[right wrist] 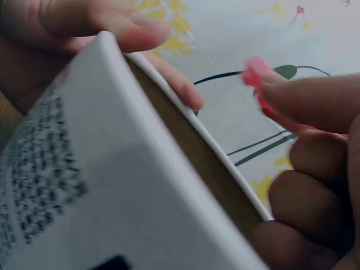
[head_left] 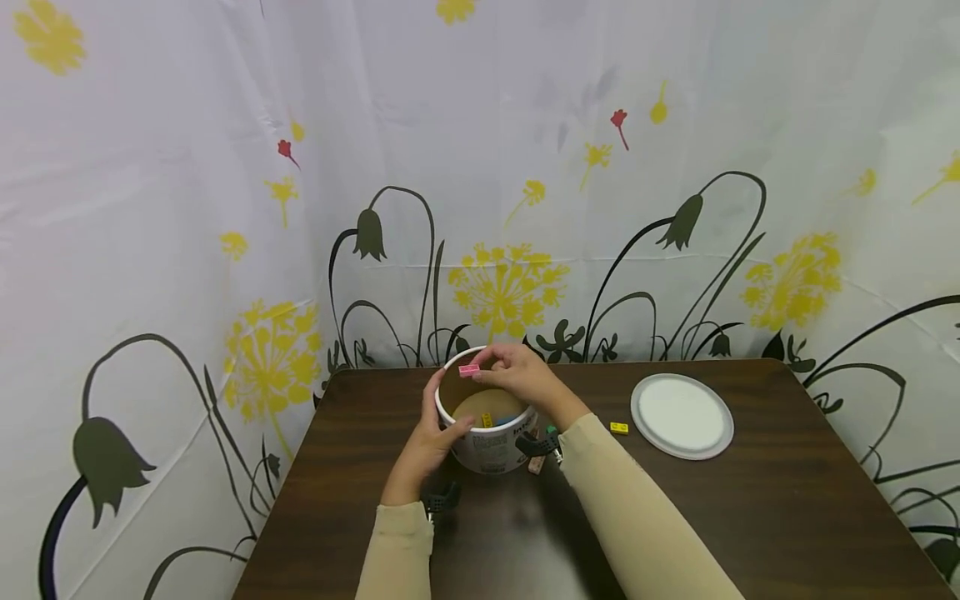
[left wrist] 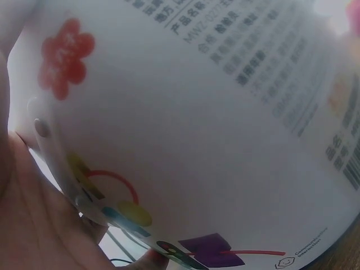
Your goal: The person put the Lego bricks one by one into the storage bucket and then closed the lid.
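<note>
Observed left hand (head_left: 426,444) in a grip on the left of the tub (head_left: 491,457), with thumb over the near rim and fingers along the outer wall. Saw in left wrist view alone: a red flower print (left wrist: 66,59) and a purple mark (left wrist: 212,251) on that wall. Logged inside the tub, from head view only: a yellow piece (head_left: 487,420) and a blue piece (head_left: 505,422), both low down. Could see just a strip of brown inner wall from right wrist view. Found right hand (head_left: 527,379) in a narrow pinch on a pink block (head_left: 469,370), above the tub's opening. Confirmed from right wrist view: pinch by thumb and finger, with other fingers curled in. Noted just beside the tub's right, near a black wrist strap (head_left: 537,444): a green item (head_left: 552,430) and a brownish item (head_left: 536,464), too small to identify. Recorded farther right on the dark table (head_left: 780,508), in head view only: a yellow block (head_left: 618,428), then near it a white disc (head_left: 682,415).
</note>
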Action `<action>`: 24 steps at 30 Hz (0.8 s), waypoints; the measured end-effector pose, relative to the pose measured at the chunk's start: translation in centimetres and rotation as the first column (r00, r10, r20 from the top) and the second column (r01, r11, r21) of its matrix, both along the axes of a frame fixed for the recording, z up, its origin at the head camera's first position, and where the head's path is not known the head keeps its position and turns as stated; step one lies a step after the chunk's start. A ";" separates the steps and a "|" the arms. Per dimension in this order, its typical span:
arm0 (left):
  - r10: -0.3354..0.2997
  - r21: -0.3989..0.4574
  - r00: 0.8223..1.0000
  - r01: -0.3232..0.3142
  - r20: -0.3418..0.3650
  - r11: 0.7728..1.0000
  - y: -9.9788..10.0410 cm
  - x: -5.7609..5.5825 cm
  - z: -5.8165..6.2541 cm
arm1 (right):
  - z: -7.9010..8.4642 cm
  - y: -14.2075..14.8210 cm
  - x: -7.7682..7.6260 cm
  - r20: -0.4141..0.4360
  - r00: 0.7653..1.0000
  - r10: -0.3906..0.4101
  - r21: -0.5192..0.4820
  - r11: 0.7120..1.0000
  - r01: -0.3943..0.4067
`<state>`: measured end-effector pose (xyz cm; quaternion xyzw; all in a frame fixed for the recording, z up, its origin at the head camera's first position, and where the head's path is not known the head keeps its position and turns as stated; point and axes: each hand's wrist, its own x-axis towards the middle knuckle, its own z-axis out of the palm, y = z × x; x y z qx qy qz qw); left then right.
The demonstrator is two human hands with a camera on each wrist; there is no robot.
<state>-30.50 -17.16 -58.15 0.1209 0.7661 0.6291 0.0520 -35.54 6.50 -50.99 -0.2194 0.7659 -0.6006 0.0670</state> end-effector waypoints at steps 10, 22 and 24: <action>-0.003 -0.008 1.000 0.003 0.007 1.000 -0.1 0.2 0.0 | 0.8 0.5 -0.5 0.129 0.981 0.142 -0.030 0.990 -0.139; -0.005 0.018 1.000 0.005 0.002 1.000 0.0 -0.1 0.0 | 0.5 0.7 -0.6 0.103 0.983 0.151 -0.080 0.986 -0.143; -0.006 0.019 1.000 0.006 0.006 1.000 0.0 0.0 0.0 | 0.4 0.7 -0.5 0.101 0.985 0.142 -0.087 0.987 -0.133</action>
